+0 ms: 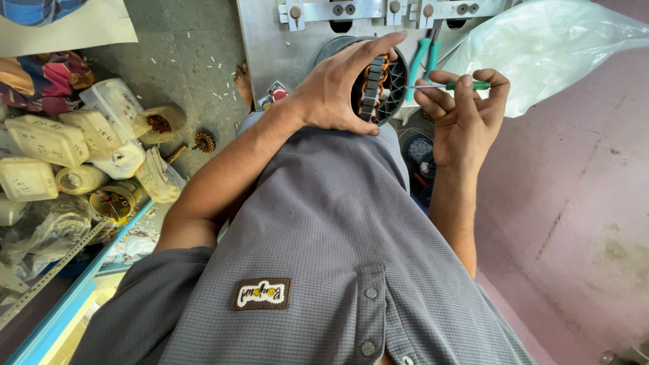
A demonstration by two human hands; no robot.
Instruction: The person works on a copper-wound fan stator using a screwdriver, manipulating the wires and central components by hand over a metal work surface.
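- Stator [376, 86] is sitting up on the person's lap, just in front of a metal machine plate [270, 40]; copper windings are showing inside its ring
- Left hand [338, 91] is wrapping over the stator's rim, fingers spread wide and gripping it
- Right hand [463, 115] is pinching a green-handled screwdriver [449, 86]; its thin tip is pointing left, reaching the stator's edge
- Plastic jars [61, 149] are lying in a heap on the floor to the left; a clear bag [541, 47] is resting at upper right
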